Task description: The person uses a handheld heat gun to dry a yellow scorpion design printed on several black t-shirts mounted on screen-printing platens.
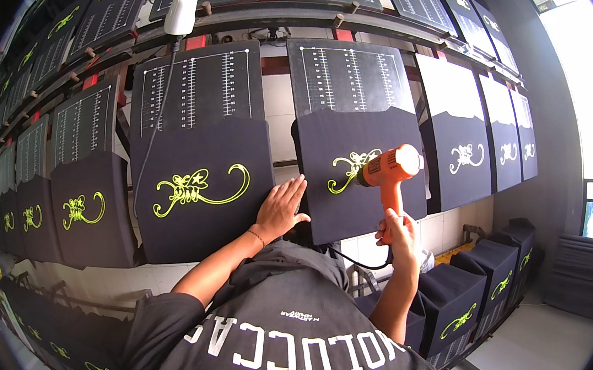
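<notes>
My right hand point(399, 232) is wrapped round the handle of an orange heat gun point(395, 167). Its dark nozzle points left, at a neon-yellow scroll print point(342, 182) on black fabric; whether they touch I cannot tell. That black fabric point(350, 222) covers the lower part of a dark printing board point(354, 69) with white ruled scales. My left hand point(284, 202), fingers stretched out and holding nothing, rests by the gap between this board and the one to its left. There, another black fabric piece point(199, 236) bears the same yellow design.
More boards with printed fabric point(83, 214) run left, and others with white prints point(467, 156) stand right. A metal rail point(313, 12) passes behind. A white plug-like piece point(181, 13) hangs on a cable. Draped boards point(453, 303) line the lower right.
</notes>
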The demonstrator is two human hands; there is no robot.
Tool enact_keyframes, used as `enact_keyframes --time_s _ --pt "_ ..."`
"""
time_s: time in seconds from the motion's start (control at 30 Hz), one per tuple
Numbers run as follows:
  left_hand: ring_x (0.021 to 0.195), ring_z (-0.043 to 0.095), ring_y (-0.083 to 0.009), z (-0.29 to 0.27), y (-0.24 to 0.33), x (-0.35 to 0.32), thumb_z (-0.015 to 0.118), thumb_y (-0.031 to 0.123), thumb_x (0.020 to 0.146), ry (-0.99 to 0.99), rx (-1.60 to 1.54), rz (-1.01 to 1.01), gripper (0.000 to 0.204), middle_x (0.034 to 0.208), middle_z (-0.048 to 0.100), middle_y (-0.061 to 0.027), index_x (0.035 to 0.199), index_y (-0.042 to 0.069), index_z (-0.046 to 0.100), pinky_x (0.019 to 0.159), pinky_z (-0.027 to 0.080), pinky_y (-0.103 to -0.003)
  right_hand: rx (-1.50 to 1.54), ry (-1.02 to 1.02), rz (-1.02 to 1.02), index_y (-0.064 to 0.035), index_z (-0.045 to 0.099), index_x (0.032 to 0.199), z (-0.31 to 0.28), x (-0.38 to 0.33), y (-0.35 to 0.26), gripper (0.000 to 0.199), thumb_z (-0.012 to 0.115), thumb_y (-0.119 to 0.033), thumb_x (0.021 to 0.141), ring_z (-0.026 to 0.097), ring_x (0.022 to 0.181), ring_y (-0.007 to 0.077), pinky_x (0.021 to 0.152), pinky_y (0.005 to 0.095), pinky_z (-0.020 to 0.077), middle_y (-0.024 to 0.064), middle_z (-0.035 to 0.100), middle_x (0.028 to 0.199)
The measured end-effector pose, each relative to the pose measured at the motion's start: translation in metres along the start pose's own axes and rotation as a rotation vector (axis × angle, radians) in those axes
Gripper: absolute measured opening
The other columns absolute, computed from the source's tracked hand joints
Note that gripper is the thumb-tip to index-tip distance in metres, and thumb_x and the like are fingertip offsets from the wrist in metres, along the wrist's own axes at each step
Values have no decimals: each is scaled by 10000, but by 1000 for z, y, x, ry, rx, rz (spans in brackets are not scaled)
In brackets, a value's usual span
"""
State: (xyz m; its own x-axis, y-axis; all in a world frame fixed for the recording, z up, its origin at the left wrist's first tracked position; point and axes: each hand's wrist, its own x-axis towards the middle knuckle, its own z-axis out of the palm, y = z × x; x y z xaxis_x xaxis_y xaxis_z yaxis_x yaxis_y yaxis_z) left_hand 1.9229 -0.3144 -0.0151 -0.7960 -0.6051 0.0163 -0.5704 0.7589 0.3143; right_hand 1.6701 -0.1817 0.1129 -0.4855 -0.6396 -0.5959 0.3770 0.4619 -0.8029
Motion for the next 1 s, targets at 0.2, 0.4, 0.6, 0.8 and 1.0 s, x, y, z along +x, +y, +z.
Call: enact_keyframes --time_s 0.2,0.4,0.6,0.8,1.0 --pt "1345 474 -284 -1 0 1 743 552 747 2 -1 5 999 1542 424 -125 1498 5 377 1101 389 -412 26 -83 15 -65 569 975 2 -4 6 274 659 -324 969 599 572 96 491 245 507 20 597 734" --pt "1343 475 -284 0 0 1 744 557 740 19 3 13 1002 1534 431 -130 1493 5 379 1097 390 -412 9 -120 -18 -65 569 968 7 -5 8 265 660 -314 968 596 572 97 490 246 499 15 586 725" --pt "1343 475 -283 0 -1 0 736 566 741 9 8 11 997 1532 433 -128 1489 8 386 1095 391 -412 -10 -113 33 -71 561 954 6 -13 4 269 658 -322 968 605 583 101 491 253 496 12 577 723" --pt "1343 475 -282 1 0 1 738 564 744 10 17 7 989 1526 439 -121 1487 11 389 1094 394 -414 12 -94 16 -73 573 958 9 -20 6 234 658 -290 970 604 562 85 464 220 484 2 570 707" --pt "1351 465 -276 0 0 2 743 560 742 14 9 10 985 1511 451 -128 1477 4 396 1101 390 -418 6 -102 12 -71 567 942 9 -17 3 258 667 -308 960 612 571 99 462 228 485 3 563 706"
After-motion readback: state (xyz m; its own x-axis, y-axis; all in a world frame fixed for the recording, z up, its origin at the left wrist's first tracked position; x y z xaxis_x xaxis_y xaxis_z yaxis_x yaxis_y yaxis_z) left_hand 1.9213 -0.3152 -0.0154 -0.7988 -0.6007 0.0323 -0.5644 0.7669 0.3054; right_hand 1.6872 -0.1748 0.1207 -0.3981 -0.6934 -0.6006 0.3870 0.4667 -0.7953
